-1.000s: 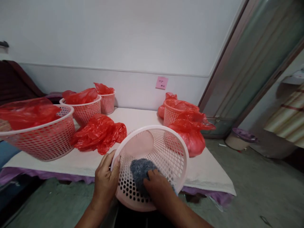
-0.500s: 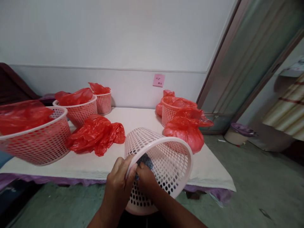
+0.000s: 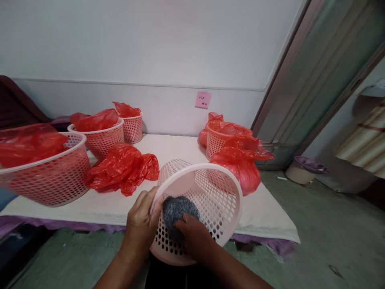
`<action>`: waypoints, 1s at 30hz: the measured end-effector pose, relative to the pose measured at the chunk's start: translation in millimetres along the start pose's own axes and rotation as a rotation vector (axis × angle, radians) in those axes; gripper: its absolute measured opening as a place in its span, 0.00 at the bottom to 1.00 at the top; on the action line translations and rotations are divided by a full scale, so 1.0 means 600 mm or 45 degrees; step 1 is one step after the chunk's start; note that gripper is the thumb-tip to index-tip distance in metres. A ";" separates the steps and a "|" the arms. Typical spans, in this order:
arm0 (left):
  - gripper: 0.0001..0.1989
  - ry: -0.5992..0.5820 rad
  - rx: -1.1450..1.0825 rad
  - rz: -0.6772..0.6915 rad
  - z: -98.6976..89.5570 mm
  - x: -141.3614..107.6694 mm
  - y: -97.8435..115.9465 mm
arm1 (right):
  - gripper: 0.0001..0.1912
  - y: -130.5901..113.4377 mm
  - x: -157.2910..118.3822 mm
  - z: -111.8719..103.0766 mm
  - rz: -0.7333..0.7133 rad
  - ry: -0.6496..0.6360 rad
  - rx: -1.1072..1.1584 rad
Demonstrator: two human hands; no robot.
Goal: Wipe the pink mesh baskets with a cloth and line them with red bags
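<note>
A pale pink plastic basket point(image 3: 218, 178) with holes in its wall is tilted on its side, its mouth turned towards me. My left hand point(image 3: 142, 214) is closed around the left part of its rim. Inside the basket my right hand point(image 3: 194, 235) has its fingers closed on a dark grey, speckled scouring pad point(image 3: 177, 208), which lies against the lower left inner wall. Part of the pad is hidden behind my right hand. Just left of the basket a crumpled red plastic bag point(image 3: 123, 168) rests on the white-covered table point(image 3: 171, 144).
Several pink baskets point(image 3: 57, 180) with red bags stand at the left. At the right are another basket point(image 3: 213, 144) and a filled, tied red bag point(image 3: 240, 172). A pink note point(image 3: 203, 100) is on the wall. A bin point(image 3: 300, 170) stands on the floor.
The basket has tipped a little more towards me and shifted slightly left with my left hand. More of the grey pad shows now beside my right hand.
</note>
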State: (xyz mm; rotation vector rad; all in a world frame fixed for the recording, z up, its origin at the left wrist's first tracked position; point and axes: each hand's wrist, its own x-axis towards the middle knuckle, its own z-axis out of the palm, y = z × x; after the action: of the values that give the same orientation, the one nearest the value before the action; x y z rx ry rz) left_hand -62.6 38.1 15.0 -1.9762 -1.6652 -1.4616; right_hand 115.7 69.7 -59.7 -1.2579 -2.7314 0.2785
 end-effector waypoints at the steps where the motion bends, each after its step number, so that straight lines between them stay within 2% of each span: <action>1: 0.14 0.014 0.002 -0.008 -0.002 0.003 -0.006 | 0.10 0.001 -0.016 -0.010 -0.029 -0.025 -0.027; 4: 0.15 0.028 -0.032 -0.073 -0.007 0.012 -0.016 | 0.08 0.014 -0.048 -0.043 -0.040 -0.103 -0.218; 7: 0.17 0.015 -0.113 -0.215 -0.011 0.019 -0.016 | 0.08 0.034 -0.054 -0.069 0.039 -0.087 -0.368; 11: 0.18 -0.002 -0.177 -0.351 -0.011 0.024 -0.006 | 0.06 0.066 -0.038 -0.098 0.049 0.136 -0.496; 13: 0.19 0.000 -0.201 -0.380 -0.011 0.024 -0.004 | 0.06 0.084 -0.031 -0.116 0.062 0.272 -0.546; 17: 0.19 0.019 -0.213 -0.415 -0.015 0.022 -0.007 | 0.07 0.112 -0.033 -0.149 0.161 0.429 -0.582; 20: 0.20 0.024 -0.223 -0.442 -0.019 0.024 -0.015 | 0.10 0.119 -0.046 -0.155 0.187 0.589 -0.598; 26: 0.20 -0.002 -0.288 -0.491 -0.023 0.028 -0.025 | 0.19 0.127 -0.063 -0.144 0.142 0.852 -0.500; 30: 0.19 -0.044 -0.411 -0.555 -0.021 0.043 -0.024 | 0.28 0.140 -0.060 -0.149 0.262 0.879 -0.340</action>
State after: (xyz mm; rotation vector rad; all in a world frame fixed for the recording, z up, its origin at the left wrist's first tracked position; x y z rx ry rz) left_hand -84.1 52.1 34.2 -1.8659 -2.0855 -1.9631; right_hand 217.7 106.1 8.5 -1.3691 -2.0914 -0.4423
